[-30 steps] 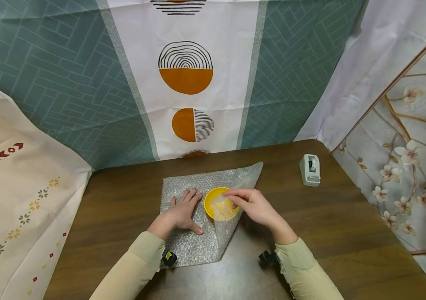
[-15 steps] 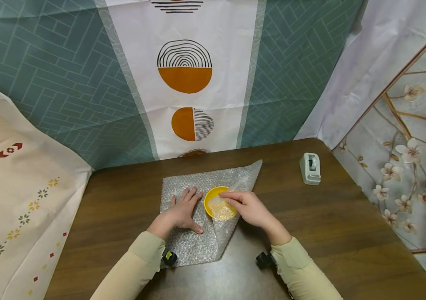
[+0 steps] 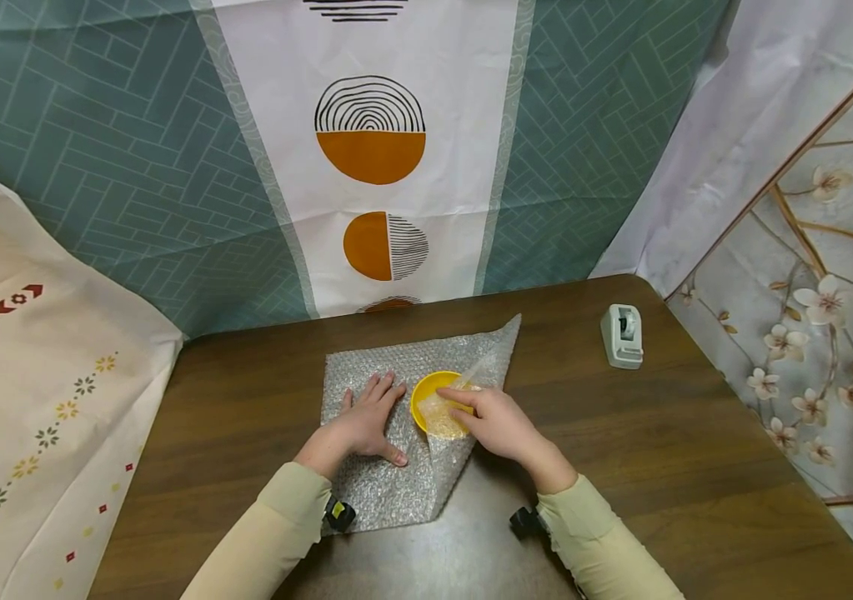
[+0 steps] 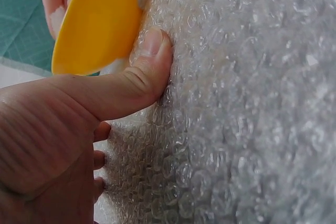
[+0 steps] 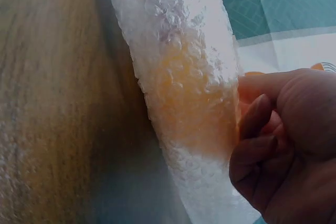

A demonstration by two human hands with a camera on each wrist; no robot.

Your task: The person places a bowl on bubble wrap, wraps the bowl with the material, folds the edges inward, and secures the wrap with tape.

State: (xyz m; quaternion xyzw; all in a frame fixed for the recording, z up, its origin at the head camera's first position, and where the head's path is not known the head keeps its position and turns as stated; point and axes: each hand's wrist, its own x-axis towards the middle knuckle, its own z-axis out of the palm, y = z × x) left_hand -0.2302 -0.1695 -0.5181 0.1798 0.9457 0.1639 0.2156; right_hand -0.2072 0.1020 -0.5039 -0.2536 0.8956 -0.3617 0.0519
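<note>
A sheet of bubble wrap (image 3: 388, 496) lies on the table with its right side folded up and over a yellow bowl (image 3: 423, 388). My left hand (image 3: 362, 425) rests flat on the sheet left of the bowl, fingers spread. In the left wrist view, its thumb (image 4: 149, 72) lies on the wrap near the yellow bowl (image 4: 97, 24). My right hand (image 3: 497, 421) holds the folded flap over the bowl, index finger reaching inside the rim. From the right wrist, the bowl's yellow shows through the bubble wrap (image 5: 184, 19), and the right hand's curled fingers (image 5: 254, 156) are at its edge.
A pale tape dispenser (image 3: 623, 337) stands at the back right of the brown wooden table (image 3: 659, 467). Patterned cloths (image 3: 246, 208) hang behind the table and along both sides. The wrap's far right corner points up beyond the bowl.
My right hand has moved slightly left and lower, bringing the flap down over the bowl. The wrap's far right corner has shifted a little left. The left hand stays in place.
</note>
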